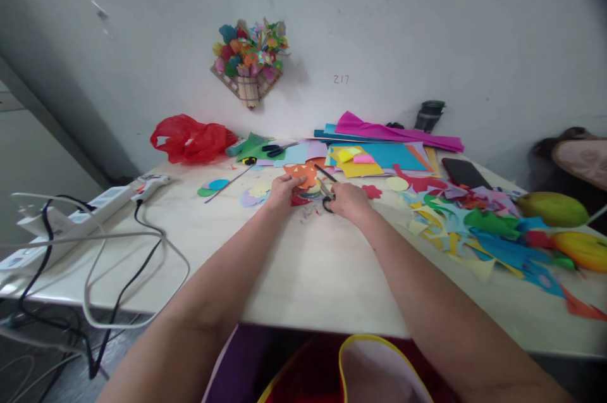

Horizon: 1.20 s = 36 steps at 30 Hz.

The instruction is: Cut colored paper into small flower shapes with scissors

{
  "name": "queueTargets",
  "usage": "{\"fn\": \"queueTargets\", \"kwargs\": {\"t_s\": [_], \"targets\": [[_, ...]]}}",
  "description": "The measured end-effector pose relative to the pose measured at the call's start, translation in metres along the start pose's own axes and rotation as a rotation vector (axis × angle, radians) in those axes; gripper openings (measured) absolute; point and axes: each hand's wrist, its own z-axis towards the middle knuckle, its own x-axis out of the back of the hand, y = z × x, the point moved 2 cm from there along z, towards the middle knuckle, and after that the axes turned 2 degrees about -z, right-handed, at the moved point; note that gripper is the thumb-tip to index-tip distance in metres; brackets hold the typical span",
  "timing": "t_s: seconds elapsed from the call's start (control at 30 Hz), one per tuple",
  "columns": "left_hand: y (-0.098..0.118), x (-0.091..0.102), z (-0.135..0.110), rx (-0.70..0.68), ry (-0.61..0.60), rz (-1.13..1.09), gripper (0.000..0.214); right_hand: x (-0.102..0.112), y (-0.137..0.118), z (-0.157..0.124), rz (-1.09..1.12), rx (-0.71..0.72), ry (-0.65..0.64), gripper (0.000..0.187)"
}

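Note:
Pinched in the fingers of my left hand [283, 190] is an orange paper cut-out [303, 175] with a scalloped edge. My right hand [349, 202] is closed around small scissors [327, 203] with dark handles, whose blades point at the orange paper. A dark pencil-like stick [324, 173] lies just beyond the right fingers. Tiny paper bits [310, 212] are scattered below the hands. Beside my left hand lie pale round paper pieces [253, 195]. A red paper flower [372, 191] rests to the right of my right hand.
Coloured paper sheets [393, 156] and dark scissors [275, 150] lie at the back, near a red plastic bag [190, 139]. Paper scraps [474, 226], a phone [465, 173] and mangoes [552, 209] are on the right. A power strip [71, 226] with cables occupies the left.

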Motion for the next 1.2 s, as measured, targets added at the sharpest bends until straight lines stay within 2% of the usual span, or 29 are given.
{"fn": "queueTargets", "kwargs": {"t_s": [0.2,0.37,0.47,0.57,0.67,0.73,0.87,1.2], "targets": [[0.000,0.000,0.000,0.008,-0.022,0.001,0.027,0.000,0.008,0.005,0.035,-0.010,0.055,0.041],[-0.002,0.001,0.001,0.031,-0.026,0.004,0.028,-0.003,0.025,0.016,0.233,-0.105,0.069,0.040],[-0.003,0.002,0.002,0.042,-0.026,0.006,0.027,-0.006,0.034,0.021,0.505,-0.167,0.088,0.039],[-0.004,0.003,0.003,0.044,-0.031,0.002,0.026,-0.007,0.037,0.023,0.998,-0.216,0.104,0.043],[-0.004,0.003,0.004,0.038,-0.042,-0.008,0.026,-0.008,0.036,0.025,1.394,-0.183,0.053,0.043],[-0.004,0.003,0.003,0.036,-0.050,-0.012,0.027,-0.008,0.036,0.025,1.503,-0.140,0.007,0.037],[-0.003,0.004,0.003,0.026,-0.044,-0.015,0.027,-0.011,0.033,0.023,1.505,-0.047,-0.082,0.017],[0.001,0.005,0.001,-0.006,0.014,-0.049,0.024,-0.009,0.030,0.010,1.384,0.110,-0.288,0.027]]}}
